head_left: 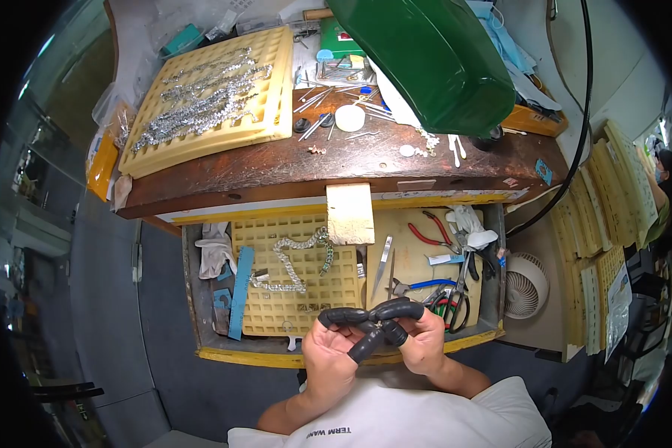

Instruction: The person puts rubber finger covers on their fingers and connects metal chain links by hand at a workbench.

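My left hand (330,357) and my right hand (424,348) meet over the front edge of the open drawer (455,343). Black rubber finger cots cover the thumbs and forefingers. Both hands are closed in a pinch, fingertips together around a tiny shiny piece (378,325), too small to name and mostly hidden. Behind the left hand, a silver chain (285,261) with a green-toned end lies bent on a yellow gridded tray (257,325). Close to the right hand are blue-handled pliers (431,283) and black-handled scissors (461,302). Steel tweezers (382,267) lie farther back.
A wooden bench pin (349,215) juts over the drawer from the brown bench (276,168). Many silver chains (209,97) cover another yellow tray at back left. A green lamp shade (440,75) hangs low. Red-handled pliers (433,231) and a white fan (526,285) are to the right.
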The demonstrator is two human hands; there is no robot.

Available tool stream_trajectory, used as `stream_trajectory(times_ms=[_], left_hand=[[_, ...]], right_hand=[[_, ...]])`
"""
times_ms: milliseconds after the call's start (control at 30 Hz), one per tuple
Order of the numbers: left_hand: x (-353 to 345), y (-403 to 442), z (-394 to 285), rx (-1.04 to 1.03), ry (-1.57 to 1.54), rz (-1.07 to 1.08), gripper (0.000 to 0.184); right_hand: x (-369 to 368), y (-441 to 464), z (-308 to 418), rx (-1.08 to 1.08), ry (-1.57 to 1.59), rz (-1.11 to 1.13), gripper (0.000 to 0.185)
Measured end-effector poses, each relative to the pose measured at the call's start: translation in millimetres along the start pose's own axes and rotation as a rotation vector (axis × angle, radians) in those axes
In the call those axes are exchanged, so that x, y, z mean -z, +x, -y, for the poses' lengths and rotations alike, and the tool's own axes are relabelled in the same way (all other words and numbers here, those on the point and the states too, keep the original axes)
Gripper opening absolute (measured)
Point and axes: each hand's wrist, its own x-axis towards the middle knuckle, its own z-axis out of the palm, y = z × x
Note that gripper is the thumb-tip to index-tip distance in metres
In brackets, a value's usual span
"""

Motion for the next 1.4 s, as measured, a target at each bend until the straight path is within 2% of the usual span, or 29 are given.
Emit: stream_trajectory(times_ms=[200, 433, 500, 567, 600, 700, 800, 900, 1000, 1067, 1167, 1200, 1233, 1400], left_hand=[[0.7, 0.3, 1.6, -0.032, 0.039, 0.006, 0.038], [15.5, 6.7, 8.1, -0.027, 0.104, 0.015, 0.035], [17.9, 7.1, 8.6, -0.027, 0.211, 0.037, 0.033], [17.2, 8.4, 2.8, -0.015, 0.25, 0.041, 0.031], [17.1, 10.1, -1.0, -0.009, 0.286, 0.044, 0.03], [34.6, 18.0, -10.9, -0.166, 0.391, -0.076, 0.024], [54.1, 21.4, -20.4, -0.233, 0.369, -0.181, 0.022], [68.5, 21.2, -19.9, -0.224, 0.336, -0.229, 0.023], [69.8, 21.3, -13.6, -0.189, 0.402, -0.248, 0.019], [77.0, 22.2, -4.9, -0.168, 0.374, -0.191, 0.021], [79.3, 21.7, 1.7, -0.136, 0.411, -0.225, 0.023], [53.9, 12.7, -15.6, -0.161, 0.811, -0.198, 0.03], [68.9, 11.8, -18.0, -0.079, 0.91, -0.204, 0.021], [58.8, 29.0, -0.6, -0.018, 0.866, -0.142, 0.021]], right_hand=[[1.3, 0.7, -0.7, 0.007, -0.019, 0.002, 0.02], [13.9, 7.5, 0.5, -0.001, -0.072, 0.127, 0.022], [20.4, 8.7, -0.9, -0.047, -0.083, 0.163, 0.021], [24.5, 11.7, 0.5, -0.101, -0.034, 0.115, 0.019], [25.3, 12.4, 6.2, -0.155, -0.086, 0.019, 0.018], [41.6, 18.6, 4.1, -0.08, -0.078, -0.097, 0.015], [53.1, 19.4, 2.9, -0.097, -0.131, -0.157, 0.014], [60.4, 14.1, -5.0, -0.156, -0.157, -0.141, 0.022], [62.6, 8.2, -25.2, -0.116, -0.153, -0.159, 0.034], [61.3, 5.9, -31.7, -0.163, -0.145, -0.162, 0.026], [56.9, 8.1, -32.6, -0.143, -0.133, -0.138, 0.021], [55.3, 7.8, -34.2, -0.13, -0.1, -0.141, 0.021], [53.1, 7.9, -36.2, -0.112, -0.083, -0.157, 0.02], [47.1, 0.0, -29.6, -0.134, -0.208, -0.206, 0.014]])
